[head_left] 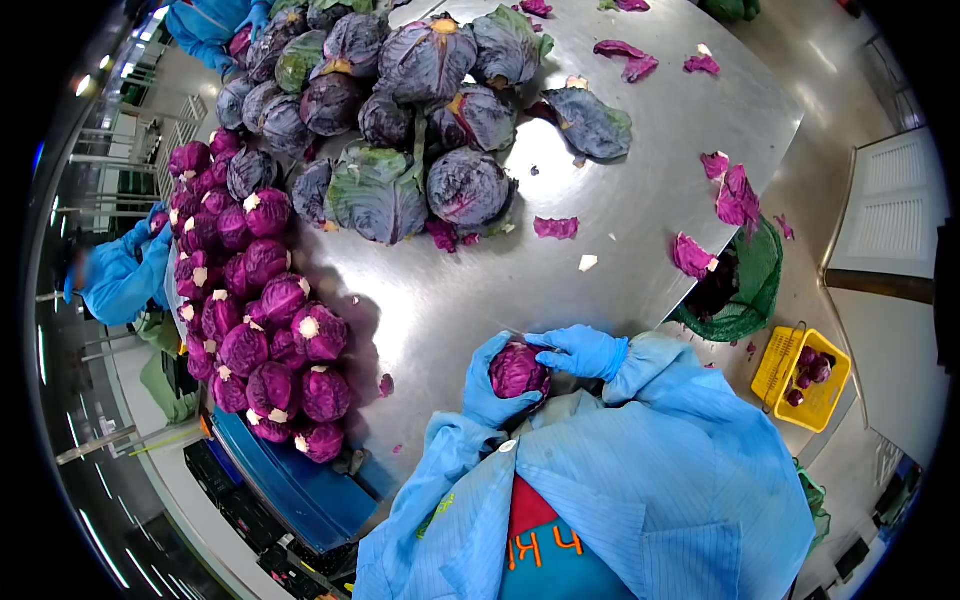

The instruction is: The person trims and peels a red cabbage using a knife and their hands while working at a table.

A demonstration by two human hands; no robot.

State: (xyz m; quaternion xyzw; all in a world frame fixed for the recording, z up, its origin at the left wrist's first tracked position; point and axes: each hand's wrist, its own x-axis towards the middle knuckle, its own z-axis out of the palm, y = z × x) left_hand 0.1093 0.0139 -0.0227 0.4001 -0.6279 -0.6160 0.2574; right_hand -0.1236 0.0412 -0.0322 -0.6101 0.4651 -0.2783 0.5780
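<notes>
A peeled red cabbage (519, 371) sits in my gloved left hand (487, 388), whose fingers wrap round its left side and underside. From the right, my right hand (581, 353) grips the cabbage's upper right edge with bent fingers and thumb. Both hands wear blue gloves and are close to my chest, over the near edge of the metal table (430, 310). To the left lies a pile of peeled red cabbages (245, 349) with pale cut stems. Farther back is a heap of unpeeled red cabbages (467, 187) with dark, greenish outer leaves.
Loose purple leaves (737, 197) lie along the table's right side. A green mesh bag (757, 270) hangs at its right edge. On the floor stands a yellow crate (836, 392) with small cabbages inside. A co-worker (125, 278) is at the left; another's blue sleeve (203, 30) shows at the back.
</notes>
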